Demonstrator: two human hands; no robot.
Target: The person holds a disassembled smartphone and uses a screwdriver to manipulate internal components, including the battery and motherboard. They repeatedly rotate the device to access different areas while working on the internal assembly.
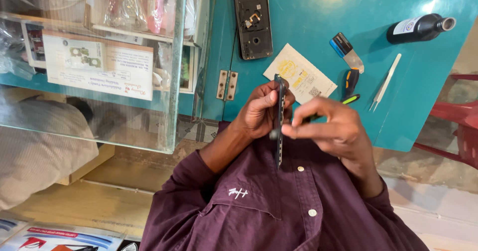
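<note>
My left hand (260, 110) grips a dark, thin phone frame (280, 126) held edge-on and upright in front of my chest. My right hand (334, 127) pinches a slim tool with a green and black handle (312, 116), its tip against the frame's edge, where a small dark round piece (274, 134) sits. Both hands are close together above the near edge of the teal table (308, 27). My purple shirt fills the lower part of the view.
On the teal table lie an opened phone back shell (253, 19), a yellow-and-white paper card (299, 74), a blue-handled scraper (347, 51), a screwdriver (351, 84), white tweezers (386, 82) and a dark bottle (419, 28). A glass display case (99, 57) stands left; a red chair (460, 126) right.
</note>
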